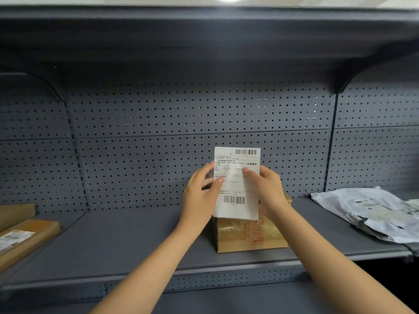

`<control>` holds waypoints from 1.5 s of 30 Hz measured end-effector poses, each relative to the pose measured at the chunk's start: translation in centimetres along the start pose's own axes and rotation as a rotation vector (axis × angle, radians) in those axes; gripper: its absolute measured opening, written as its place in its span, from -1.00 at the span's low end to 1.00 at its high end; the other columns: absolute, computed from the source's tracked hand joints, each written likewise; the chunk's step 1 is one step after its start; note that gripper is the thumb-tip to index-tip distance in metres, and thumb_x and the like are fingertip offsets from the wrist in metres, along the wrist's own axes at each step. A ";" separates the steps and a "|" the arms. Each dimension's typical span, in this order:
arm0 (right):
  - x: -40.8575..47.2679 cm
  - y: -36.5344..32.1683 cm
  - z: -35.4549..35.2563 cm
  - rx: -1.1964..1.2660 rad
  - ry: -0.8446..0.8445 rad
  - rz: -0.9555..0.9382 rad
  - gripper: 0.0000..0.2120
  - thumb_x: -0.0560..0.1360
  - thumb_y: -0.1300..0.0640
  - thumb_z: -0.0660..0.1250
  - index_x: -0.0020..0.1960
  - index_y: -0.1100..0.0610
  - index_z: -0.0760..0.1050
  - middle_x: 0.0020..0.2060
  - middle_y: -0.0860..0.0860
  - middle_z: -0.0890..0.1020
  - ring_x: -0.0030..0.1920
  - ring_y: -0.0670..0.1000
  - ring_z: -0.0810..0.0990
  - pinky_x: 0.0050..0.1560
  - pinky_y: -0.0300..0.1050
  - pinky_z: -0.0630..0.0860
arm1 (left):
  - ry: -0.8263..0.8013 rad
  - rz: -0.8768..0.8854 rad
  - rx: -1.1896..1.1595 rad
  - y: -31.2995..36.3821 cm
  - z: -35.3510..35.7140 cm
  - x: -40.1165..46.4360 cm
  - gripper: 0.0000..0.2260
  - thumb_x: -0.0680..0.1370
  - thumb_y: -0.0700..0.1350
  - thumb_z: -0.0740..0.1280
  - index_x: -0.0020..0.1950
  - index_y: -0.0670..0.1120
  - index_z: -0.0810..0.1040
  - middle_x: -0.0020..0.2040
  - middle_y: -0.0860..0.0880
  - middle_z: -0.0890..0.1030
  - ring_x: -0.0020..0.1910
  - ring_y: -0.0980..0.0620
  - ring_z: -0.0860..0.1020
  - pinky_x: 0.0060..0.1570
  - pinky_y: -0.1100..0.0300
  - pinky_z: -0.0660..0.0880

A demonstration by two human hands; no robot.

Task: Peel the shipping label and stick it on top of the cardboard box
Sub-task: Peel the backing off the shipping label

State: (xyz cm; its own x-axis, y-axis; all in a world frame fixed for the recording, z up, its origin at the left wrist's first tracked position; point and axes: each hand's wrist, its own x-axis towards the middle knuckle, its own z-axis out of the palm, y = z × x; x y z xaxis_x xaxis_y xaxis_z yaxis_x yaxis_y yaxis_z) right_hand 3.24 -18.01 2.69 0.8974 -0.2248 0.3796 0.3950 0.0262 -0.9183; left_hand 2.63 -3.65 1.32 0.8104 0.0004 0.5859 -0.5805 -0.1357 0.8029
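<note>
A white shipping label (237, 200) with two barcodes is held upright in front of me, printed side facing me. My right hand (267, 191) grips its right edge, thumb on the front. My left hand (200, 196) pinches its left edge with thumb and fingers. Directly behind and below the label, a small brown cardboard box (247, 236) with red print and clear tape stands on the grey shelf (136, 241). The label and my hands hide the box's top.
A pile of white and grey mailer bags (371, 214) lies on the shelf at right. Flat brown cartons (25, 236), one with a label, sit at far left. A perforated back panel (181, 123) rises behind; an upper shelf (204, 41) overhangs.
</note>
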 end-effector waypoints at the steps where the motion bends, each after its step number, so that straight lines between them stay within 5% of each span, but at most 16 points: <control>1: 0.1 0.0 -0.2 -0.003 -0.015 0.010 -0.90 0.50 0.15 0.27 -0.09 0.08 0.57 -0.18 -0.01 0.68 -0.21 0.00 0.66 -0.27 -0.13 0.60 | 0.016 -0.003 0.000 0.3 -0.1 0.3 -0.65 0.53 -0.13 0.26 0.32 0.01 0.40 0.30 0.02 0.44 0.13 0.14 0.51 -0.09 0.51 0.48; 3: 0.0 -0.1 -0.7 -0.008 -0.051 0.013 -0.90 0.49 0.15 0.28 -0.09 0.09 0.58 -0.19 -0.03 0.70 -0.24 -0.02 0.68 -0.31 -0.14 0.61 | 0.047 -0.010 -0.008 0.7 -0.4 1.0 -0.66 0.54 -0.13 0.23 0.32 -0.04 0.40 0.25 0.08 0.45 0.12 0.16 0.48 -0.06 0.52 0.45; 6: -0.1 -0.3 -1.4 -0.036 -0.098 -0.013 -0.90 0.48 0.16 0.29 -0.11 0.10 0.59 -0.25 -0.06 0.71 -0.29 -0.07 0.69 -0.37 -0.19 0.59 | 0.078 -0.085 -0.089 1.4 -0.8 1.9 -0.73 0.55 -0.14 0.21 0.23 -0.09 0.48 0.10 0.03 0.56 0.09 0.07 0.53 0.09 0.23 0.50; 10: 0.0 -0.4 -2.0 -0.091 -0.141 -0.018 -0.90 0.47 0.16 0.32 -0.07 0.13 0.60 -0.17 -0.01 0.72 -0.22 -0.02 0.69 -0.23 -0.10 0.64 | 0.069 -0.201 -0.190 1.9 -1.3 2.6 -0.82 0.54 -0.16 0.21 0.04 -0.14 0.57 -0.17 -0.04 0.62 -0.16 0.03 0.59 -0.07 0.22 0.56; 17: 0.5 -0.5 -2.6 -0.157 -0.205 -0.027 -0.90 0.45 0.18 0.34 -0.06 0.15 0.60 -0.13 0.05 0.72 -0.15 0.06 0.69 -0.10 -0.01 0.63 | -0.052 -0.207 -0.173 1.8 -1.8 2.7 -0.86 0.54 -0.18 0.21 -0.06 -0.13 0.57 -0.20 -0.06 0.62 -0.24 0.04 0.58 -0.08 0.17 0.57; 45: 1.4 -0.7 -2.5 -0.239 -0.241 -0.024 -0.93 0.44 0.20 0.35 -0.12 0.12 0.61 -0.19 0.01 0.72 -0.21 0.01 0.69 -0.11 -0.04 0.62 | -0.179 -0.167 -0.117 1.7 -3.4 3.3 -0.82 0.52 -0.28 0.22 -0.19 -0.15 0.59 -0.29 -0.07 0.62 -0.39 0.16 0.59 -0.29 0.32 0.57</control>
State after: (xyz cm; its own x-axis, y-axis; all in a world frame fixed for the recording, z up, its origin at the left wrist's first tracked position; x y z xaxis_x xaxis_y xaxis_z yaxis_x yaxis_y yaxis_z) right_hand 3.74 -20.75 3.59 0.9205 0.0148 0.3905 0.3846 -0.2120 -0.8984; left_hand 4.06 -0.56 5.04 0.8907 -0.1637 0.4241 -0.4346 -0.0327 0.9000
